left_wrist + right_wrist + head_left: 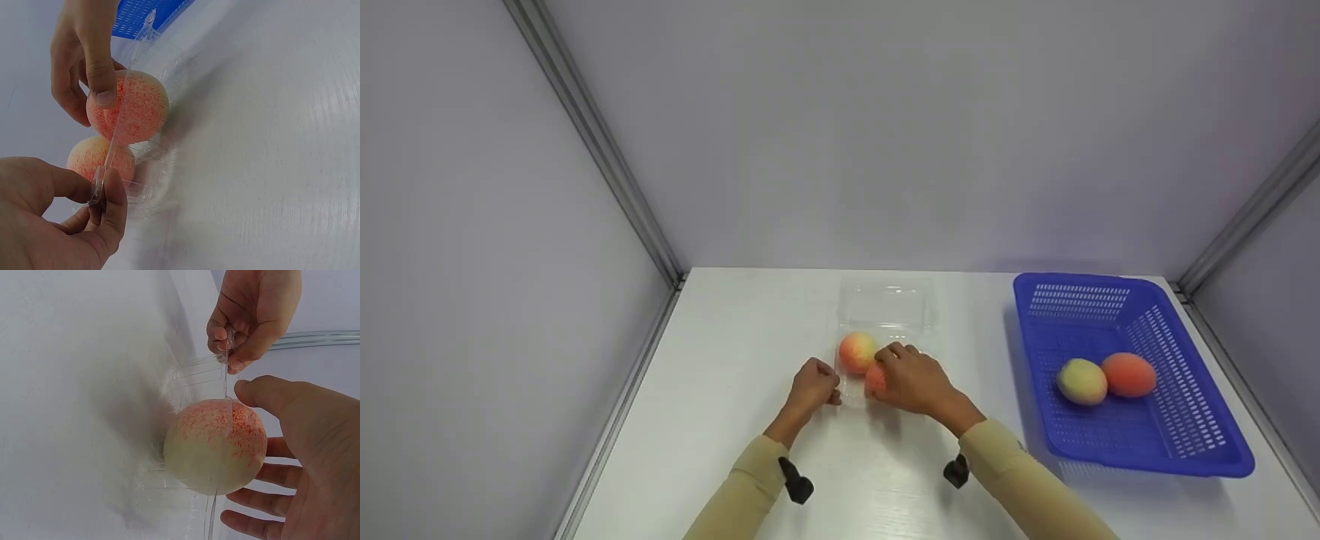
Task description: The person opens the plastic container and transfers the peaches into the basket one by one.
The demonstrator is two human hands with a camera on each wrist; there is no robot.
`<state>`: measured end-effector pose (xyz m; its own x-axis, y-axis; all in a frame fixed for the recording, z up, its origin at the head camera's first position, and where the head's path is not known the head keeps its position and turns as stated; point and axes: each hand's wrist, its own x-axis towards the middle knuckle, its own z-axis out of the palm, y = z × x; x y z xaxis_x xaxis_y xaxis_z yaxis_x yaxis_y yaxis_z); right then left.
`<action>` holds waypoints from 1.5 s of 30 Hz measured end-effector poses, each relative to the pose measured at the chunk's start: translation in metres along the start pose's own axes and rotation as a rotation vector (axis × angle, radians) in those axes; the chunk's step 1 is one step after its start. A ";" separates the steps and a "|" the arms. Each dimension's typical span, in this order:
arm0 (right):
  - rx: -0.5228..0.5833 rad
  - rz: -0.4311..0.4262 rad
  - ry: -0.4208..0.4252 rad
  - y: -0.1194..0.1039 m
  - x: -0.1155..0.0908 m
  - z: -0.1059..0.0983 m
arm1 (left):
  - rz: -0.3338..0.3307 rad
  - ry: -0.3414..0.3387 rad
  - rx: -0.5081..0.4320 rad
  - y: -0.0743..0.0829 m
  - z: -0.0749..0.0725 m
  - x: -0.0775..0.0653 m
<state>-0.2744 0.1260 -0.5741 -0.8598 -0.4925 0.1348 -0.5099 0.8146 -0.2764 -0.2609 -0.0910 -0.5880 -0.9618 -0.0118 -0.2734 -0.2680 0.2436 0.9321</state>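
A clear plastic clamshell box [851,394] lies with its lid [885,306] folded back. My left hand [814,386] pinches the box's rim at the near left corner, between thumb and fingers, as the left wrist view also shows. My right hand [915,381] holds a red-speckled peach [208,450] in the right part of the box, thumb on one side and fingers on the other. Another peach [857,351], yellow and red, sits in the box to its left. In the head view the right hand covers much of the held peach.
A blue plastic basket [1155,454] stands at the right of the white table [720,330]. Inside it a yellowish fruit [1081,381] touches an orange-red fruit [1129,375]. Grey walls [885,150] enclose the table at the back and sides.
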 end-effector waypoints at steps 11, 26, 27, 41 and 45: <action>0.052 0.033 -0.035 -0.001 0.003 0.006 | -0.004 0.008 -0.009 -0.001 0.001 0.000; 0.166 0.082 -0.067 -0.001 0.006 0.011 | -0.012 0.009 -0.005 -0.001 0.001 0.002; 0.181 0.082 -0.070 -0.001 0.006 0.011 | -0.013 0.009 0.002 0.000 0.001 0.001; 0.283 0.141 -0.120 0.001 0.009 0.010 | -0.019 0.012 0.004 0.000 0.001 0.002; 0.291 0.153 -0.136 0.002 0.009 0.010 | -0.030 0.011 0.000 0.001 0.002 0.002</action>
<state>-0.2829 0.1199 -0.5834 -0.9042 -0.4240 -0.0512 -0.3302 0.7702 -0.5457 -0.2625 -0.0893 -0.5883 -0.9539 -0.0301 -0.2987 -0.2968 0.2429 0.9235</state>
